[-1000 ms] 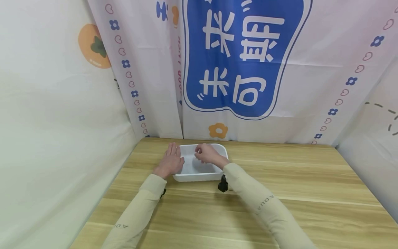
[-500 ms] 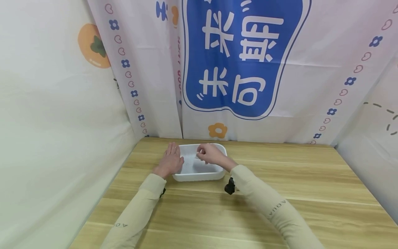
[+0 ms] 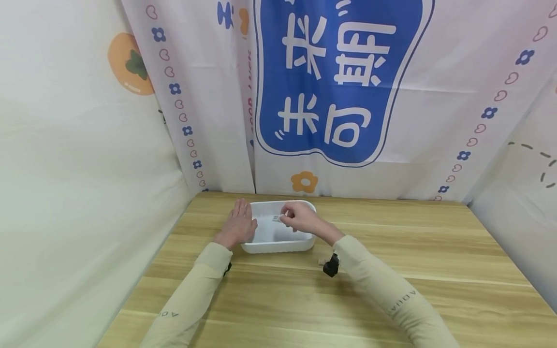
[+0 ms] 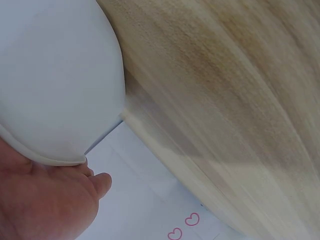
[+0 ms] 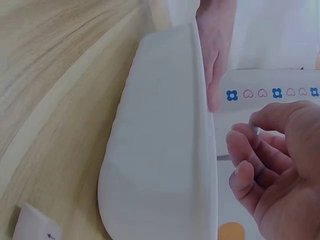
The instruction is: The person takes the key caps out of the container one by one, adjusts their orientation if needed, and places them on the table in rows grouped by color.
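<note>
A white rectangular tub [image 3: 278, 247] stands near the far edge of the table. My left hand [image 3: 238, 226] rests on its left rim, fingers straight and pointing away from me. In the left wrist view that hand [image 4: 50, 200] touches the tub's rim from above. Over the tub's right half is my right hand [image 3: 300, 217], its thumb and index finger pinching a small, flat, white piece with grey markings [image 3: 276, 218]. The right wrist view shows only a sliver of the piece [image 5: 256, 130] between the fingertips; its kind cannot be made out.
On the wooden table [image 3: 270, 299], right of the tub's near side, lies a small pale block [image 3: 322, 261]; the right wrist view shows a dark arrow mark on this block [image 5: 36, 226]. Printed cloth [image 3: 226, 159] hangs behind the table, and white cloth at both sides.
My right hand has drawn slightly to the right over the tub, and the white piece now shows at its fingertips. The pale block has come into sight beside the wrist. My left hand stays put.
</note>
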### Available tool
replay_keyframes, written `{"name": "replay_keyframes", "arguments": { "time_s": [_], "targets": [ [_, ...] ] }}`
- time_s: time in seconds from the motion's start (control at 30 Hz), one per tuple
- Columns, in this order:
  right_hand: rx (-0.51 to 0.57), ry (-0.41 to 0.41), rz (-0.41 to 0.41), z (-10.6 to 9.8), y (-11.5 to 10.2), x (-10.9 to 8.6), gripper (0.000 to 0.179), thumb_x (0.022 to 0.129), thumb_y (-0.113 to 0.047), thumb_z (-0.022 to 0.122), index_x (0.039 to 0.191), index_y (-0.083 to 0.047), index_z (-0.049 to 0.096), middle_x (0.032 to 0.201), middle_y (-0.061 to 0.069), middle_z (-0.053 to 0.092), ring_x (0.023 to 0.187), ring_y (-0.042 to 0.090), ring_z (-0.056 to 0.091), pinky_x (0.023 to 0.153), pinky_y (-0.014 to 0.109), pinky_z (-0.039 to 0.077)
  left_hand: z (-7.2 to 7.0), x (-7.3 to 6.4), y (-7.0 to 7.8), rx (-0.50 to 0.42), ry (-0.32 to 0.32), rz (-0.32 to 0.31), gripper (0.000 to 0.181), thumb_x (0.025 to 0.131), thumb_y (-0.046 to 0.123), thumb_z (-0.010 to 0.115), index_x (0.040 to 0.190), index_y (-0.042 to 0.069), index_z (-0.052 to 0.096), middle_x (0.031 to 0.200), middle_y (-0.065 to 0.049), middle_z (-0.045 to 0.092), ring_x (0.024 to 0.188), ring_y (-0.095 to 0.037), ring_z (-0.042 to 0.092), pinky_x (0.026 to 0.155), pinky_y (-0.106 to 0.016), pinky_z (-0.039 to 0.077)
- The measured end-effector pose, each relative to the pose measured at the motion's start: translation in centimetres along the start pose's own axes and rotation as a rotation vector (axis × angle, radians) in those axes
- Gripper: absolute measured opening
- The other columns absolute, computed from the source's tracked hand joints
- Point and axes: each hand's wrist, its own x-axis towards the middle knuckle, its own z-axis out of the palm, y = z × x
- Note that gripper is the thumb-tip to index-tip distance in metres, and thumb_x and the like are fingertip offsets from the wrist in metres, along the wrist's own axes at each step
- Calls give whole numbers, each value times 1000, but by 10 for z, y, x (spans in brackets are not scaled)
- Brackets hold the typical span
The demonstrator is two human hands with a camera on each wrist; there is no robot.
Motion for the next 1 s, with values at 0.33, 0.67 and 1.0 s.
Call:
{"name": "replay_keyframes", "arguments": {
  "time_s": [0.33,0.67,1.0],
  "targets": [
    [28,13,-20,-8,-4,-16,15,95,-21,61,101,-9,67,69,-1,66,51,12,62,51,26,54,-1,0,1,9,-3,-3,67,105,33,27,154,-9,6,162,-25,-11,152,-40,-9,125,-52,6],
    [48,-2,-39,-10,0,-31,15,97,-22,61,101,-9,67,70,0,66,53,17,63,53,25,54,1,-1,1,24,-9,-6,68,106,34,27,154,-8,6,162,-25,-11,152,-40,-8,125,-52,7],
    [62,0,-28,-16,-4,-44,14,96,-23,62,102,-11,65,72,3,67,54,17,63,51,26,53,1,0,1,19,-2,-6,68,105,34,27,154,-9,5,162,-25,-11,152,-40,-8,125,-52,7]
  ]
}}
